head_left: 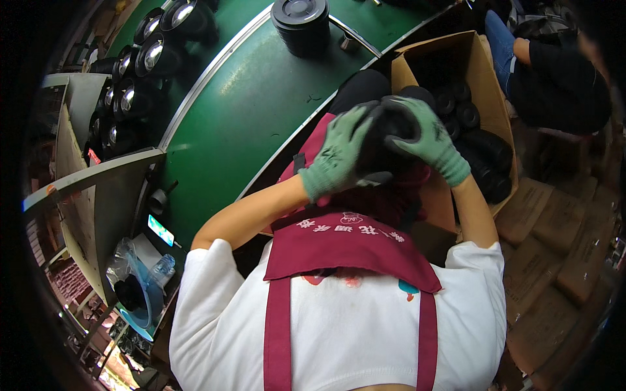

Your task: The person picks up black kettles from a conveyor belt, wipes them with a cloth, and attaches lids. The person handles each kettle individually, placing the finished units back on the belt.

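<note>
Both my hands wear green knitted gloves with dark fingertips and are raised over my lap. Between them is a round black part (396, 125), partly hidden by the gloves; I cannot make out its exact kind. My left hand (338, 153) wraps its left side, with the thumb stretched out below. My right hand (425, 135) curls over its upper right side. Just beyond and to the right, an open cardboard box (490, 85) holds several black round, ring-like parts (467, 115). On the green table stands a stack of black round lids (300, 27).
At the upper left are several black bowl-shaped pieces (154, 55) with shiny centres. A lit phone (160, 230) and a blue basin (154, 296) lie to the left. Brown cartons (551, 244) cover the right side. Another person (554, 85) sits at the upper right.
</note>
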Available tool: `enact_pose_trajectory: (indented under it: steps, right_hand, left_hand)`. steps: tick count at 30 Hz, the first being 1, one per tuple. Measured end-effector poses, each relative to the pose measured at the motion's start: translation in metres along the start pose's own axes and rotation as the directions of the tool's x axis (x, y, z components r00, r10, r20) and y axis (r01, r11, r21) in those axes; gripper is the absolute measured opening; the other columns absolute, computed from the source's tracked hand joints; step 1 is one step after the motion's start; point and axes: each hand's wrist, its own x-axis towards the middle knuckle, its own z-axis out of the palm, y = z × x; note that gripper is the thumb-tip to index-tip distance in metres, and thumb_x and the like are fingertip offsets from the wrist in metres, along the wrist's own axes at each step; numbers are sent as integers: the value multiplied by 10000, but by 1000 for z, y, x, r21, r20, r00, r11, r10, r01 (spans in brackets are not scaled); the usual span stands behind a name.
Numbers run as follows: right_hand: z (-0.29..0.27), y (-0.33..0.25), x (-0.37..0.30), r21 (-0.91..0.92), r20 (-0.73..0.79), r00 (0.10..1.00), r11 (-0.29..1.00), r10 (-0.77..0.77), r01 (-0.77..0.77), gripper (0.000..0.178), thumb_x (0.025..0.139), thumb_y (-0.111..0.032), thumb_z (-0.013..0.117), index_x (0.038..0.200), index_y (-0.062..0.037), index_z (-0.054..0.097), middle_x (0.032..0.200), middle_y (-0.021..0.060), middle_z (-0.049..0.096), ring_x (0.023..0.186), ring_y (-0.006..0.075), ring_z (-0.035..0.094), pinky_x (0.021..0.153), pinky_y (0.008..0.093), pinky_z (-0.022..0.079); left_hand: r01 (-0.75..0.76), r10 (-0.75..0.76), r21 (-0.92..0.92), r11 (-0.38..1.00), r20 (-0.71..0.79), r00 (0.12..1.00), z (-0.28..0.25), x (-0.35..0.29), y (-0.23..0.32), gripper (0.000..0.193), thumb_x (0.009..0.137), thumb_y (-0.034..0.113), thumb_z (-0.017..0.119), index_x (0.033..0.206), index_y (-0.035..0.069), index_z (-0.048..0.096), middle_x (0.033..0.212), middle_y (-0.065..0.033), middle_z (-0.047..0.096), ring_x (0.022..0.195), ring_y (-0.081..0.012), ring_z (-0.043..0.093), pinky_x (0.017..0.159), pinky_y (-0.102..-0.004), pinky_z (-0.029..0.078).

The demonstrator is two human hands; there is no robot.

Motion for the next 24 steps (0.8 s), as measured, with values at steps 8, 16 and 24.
enact_pose_trajectory:
  steps: [8,16,24]
  right_hand:
    - [18,89,118,351,416,893,876,170,-330,778,796,-281,799,1478,-103,469,1364,101,527,1063,147,572,982,320,473]
    - [89,177,200,-227,-188,792,759,581,-610,659,861,-526,637,1393,-152,531,1379,201,575,1253,405,574,1013,516,469]
    - [-44,116,32,460,91,921,804,380,-377,418,910,-220,702,1268,-8,666,1091,95,736,1016,166,686,906,313,536]
  left_hand:
    - [215,-186,-345,913,118,976,15,13,-28,1206,581,407,955,1533,3,335,1513,-215,440,1393,-402,435,1161,-481,346]
    - [131,-121,-204,970,62,991,31,13,-23,1079,651,392,895,1517,11,375,1510,-197,454,1420,-409,404,1175,-499,305]
    - [-43,53,200,979,-46,998,-45,101,-19,710,751,52,774,1417,45,527,1380,-159,577,1262,-358,545,1070,-461,431]
